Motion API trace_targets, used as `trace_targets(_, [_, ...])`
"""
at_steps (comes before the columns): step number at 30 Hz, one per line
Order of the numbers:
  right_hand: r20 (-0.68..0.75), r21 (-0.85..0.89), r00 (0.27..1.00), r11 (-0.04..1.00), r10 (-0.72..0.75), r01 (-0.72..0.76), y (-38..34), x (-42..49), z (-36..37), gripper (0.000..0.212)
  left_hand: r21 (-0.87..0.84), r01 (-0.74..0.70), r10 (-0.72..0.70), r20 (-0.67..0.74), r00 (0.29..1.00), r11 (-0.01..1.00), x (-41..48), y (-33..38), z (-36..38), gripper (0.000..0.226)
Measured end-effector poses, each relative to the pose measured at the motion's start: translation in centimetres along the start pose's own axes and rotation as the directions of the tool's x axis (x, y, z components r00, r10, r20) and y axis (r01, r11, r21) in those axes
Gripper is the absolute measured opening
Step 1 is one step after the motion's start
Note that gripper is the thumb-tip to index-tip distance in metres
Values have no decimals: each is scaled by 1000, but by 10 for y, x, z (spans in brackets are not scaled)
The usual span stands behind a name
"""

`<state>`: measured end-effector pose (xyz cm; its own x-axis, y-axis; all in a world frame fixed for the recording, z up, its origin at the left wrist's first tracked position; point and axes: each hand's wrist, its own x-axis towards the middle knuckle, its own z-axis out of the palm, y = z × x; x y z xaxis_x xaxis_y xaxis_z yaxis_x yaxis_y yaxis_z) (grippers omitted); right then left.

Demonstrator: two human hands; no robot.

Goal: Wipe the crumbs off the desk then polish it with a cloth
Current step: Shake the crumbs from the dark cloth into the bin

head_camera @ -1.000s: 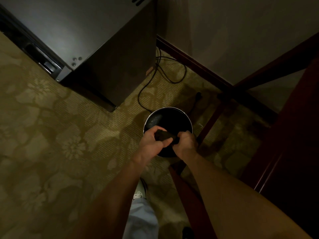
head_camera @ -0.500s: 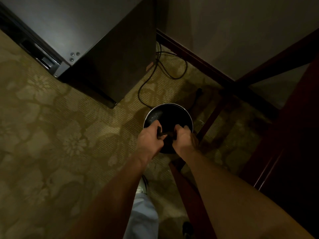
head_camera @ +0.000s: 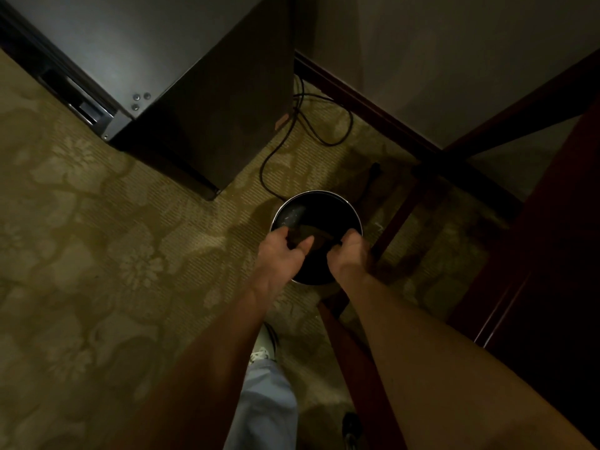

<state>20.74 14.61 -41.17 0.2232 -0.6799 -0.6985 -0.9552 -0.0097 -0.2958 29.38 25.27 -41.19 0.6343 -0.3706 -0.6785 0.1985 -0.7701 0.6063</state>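
A dark brown cloth [head_camera: 319, 237] is stretched between both hands over a round black waste bin [head_camera: 316, 203] with a metal rim that stands on the carpet. My left hand [head_camera: 284, 251] pinches the cloth's left end. My right hand [head_camera: 352, 254] grips its right end. Both hands hover over the near side of the bin's opening. The room is dim, so the cloth shows only as a dark strip. The dark red wooden desk [head_camera: 558, 254] fills the right side of the view; its top is not visible.
A black mini fridge [head_camera: 194, 102] stands to the upper left. A black cable [head_camera: 282, 151] loops over the patterned carpet [head_camera: 81, 254] behind the bin. Desk legs and rails [head_camera: 394, 219] run beside the bin on its right. My leg and shoe [head_camera: 266, 384] are below.
The hands have drawn apart over the bin, spreading the cloth that was bunched between them a second ago.
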Motion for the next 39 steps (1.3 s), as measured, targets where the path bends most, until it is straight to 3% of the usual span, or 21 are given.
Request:
trace_targets(5, [-25, 143, 998, 988, -51, 54, 8, 0, 7, 25, 63, -75, 71, 64, 995, 995, -8, 17, 15, 35])
trace_targets(6, [5, 274, 1000, 961, -28, 25, 6, -4, 9, 26, 68, -99, 94, 81, 992, 993, -10, 20, 18, 34])
trace_targets(8, [104, 591, 992, 798, 73, -121, 0, -10, 16, 30, 46, -116, 110, 121, 987, 992, -11, 20, 26, 33])
trace_targets(10, [158, 661, 985, 735, 66, -155, 2, -8, 21, 30, -20, -62, 64, 172, 983, 998, -13, 20, 28, 34])
trace_targets(12, [105, 554, 994, 829, 26, -80, 6, -1, 26, 34, -27, 4, 1, 204, 979, 1000, -12, 21, 27, 34])
trace_targets(14, [80, 339, 993, 939, -89, 57, 11, 5, 28, 34, -2, 39, -37, 248, 968, 999, -10, 19, 21, 30])
trace_targets(16, [141, 298, 988, 954, -70, 25, 14, 5, 27, 33, -12, 38, -33, 290, 956, 999, -9, 16, 15, 25])
trace_targets(21, [55, 88, 993, 991, -102, 97, 9, -10, 9, 19, 127, -4, -22, 203, 979, 992, -5, 8, 8, 31])
trace_targets(24, [-3, 94, 989, 984, -150, 149, 13, -13, 3, 12, 323, -34, 13, 69, 998, 946, -7, -1, 6, 49])
trace_targets(28, [-121, 245, 991, 969, 60, -29, 8, -10, 2, 26, 401, -37, 14, 60, 998, 915, -12, -6, 0, 54])
trace_targets(29, [-102, 318, 990, 946, 101, -64, 5, -7, 5, 31, 392, -47, 14, 87, 996, 919, -15, -6, 1, 52])
trace_targets(32, [19, 686, 979, 710, 201, -160, -9, -1, 8, 43, 363, -93, 25, 189, 982, 927, -23, -5, 10, 57])
trace_targets(36, [157, 767, 935, 557, 318, -318, -14, -6, 16, 39, 301, -43, -25, 218, 976, 953, -21, -7, 18, 39])
trace_targets(39, [159, 778, 935, 543, 318, -317, -19, -13, 13, 48, 122, 95, -115, 172, 978, 988, -21, -7, 21, 44])
